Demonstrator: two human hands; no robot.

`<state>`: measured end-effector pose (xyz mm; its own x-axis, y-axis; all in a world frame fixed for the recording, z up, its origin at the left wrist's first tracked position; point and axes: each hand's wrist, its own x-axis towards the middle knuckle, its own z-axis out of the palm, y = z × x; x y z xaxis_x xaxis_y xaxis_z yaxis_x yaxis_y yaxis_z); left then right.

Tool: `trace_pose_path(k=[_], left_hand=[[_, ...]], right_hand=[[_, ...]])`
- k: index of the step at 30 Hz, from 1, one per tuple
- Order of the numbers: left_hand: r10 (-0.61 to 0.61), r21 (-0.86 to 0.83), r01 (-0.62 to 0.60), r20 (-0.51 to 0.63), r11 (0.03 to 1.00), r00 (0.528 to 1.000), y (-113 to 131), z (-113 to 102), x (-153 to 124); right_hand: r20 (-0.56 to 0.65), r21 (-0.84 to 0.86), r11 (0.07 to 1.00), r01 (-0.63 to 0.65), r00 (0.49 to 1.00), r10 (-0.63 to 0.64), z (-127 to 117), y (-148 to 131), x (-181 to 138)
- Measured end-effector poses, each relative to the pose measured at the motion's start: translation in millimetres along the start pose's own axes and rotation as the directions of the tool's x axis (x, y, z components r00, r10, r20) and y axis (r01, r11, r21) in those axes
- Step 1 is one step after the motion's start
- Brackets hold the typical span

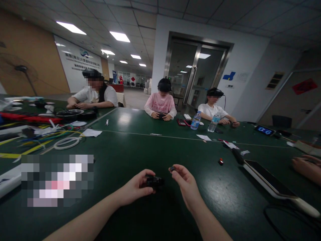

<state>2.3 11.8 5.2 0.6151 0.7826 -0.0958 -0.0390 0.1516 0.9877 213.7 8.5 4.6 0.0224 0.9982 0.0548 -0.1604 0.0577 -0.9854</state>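
My left hand is wrapped round a small black object with a glossy surface, held low over the green table. Its exact kind is too dark to make out. To the right of it, my right hand pinches a tiny dark grey piece between thumb and forefinger. The two hands are apart, with a short gap between the piece and the black object. Part of the black object is hidden behind my left fingers.
The green table spreads all around. Cables and tools lie at left, a small red-and-black item and a long white device at right. Two water bottles stand further back. Several people sit around the table.
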Motion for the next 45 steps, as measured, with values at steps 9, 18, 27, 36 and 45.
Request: trace_pose_path(k=[9, 18, 27, 36, 45], left_hand=[[0.015, 0.020, -0.015, 0.013, 1.000, 1.000, -5, -2, 2], [0.011, 0.009, -0.011, 0.010, 1.000, 1.000, -2, 0, 2], [0.008, 0.027, -0.008, 0.015, 1.000, 1.000, -3, -2, 2], [0.022, -0.009, -0.022, 0.022, 1.000, 1.000, -9, -3, 5], [0.023, -0.010, -0.023, 0.015, 1.000, 1.000, -6, -1, 3]], right_hand=[[-0.102, 0.212, 0.974, -0.078, 0.990, 0.101, -8, -4, 5], [-0.114, 0.274, 0.957, -0.098, 0.984, 0.133, -14, -1, 9], [-0.110, 0.362, 0.924, -0.126, 0.978, 0.176, -12, -3, 8], [-0.105, 0.410, 0.900, -0.147, 0.973, 0.206, -6, -7, 4], [0.034, 0.071, 0.993, -0.097, 0.995, 0.095, 2, 2, -1]])
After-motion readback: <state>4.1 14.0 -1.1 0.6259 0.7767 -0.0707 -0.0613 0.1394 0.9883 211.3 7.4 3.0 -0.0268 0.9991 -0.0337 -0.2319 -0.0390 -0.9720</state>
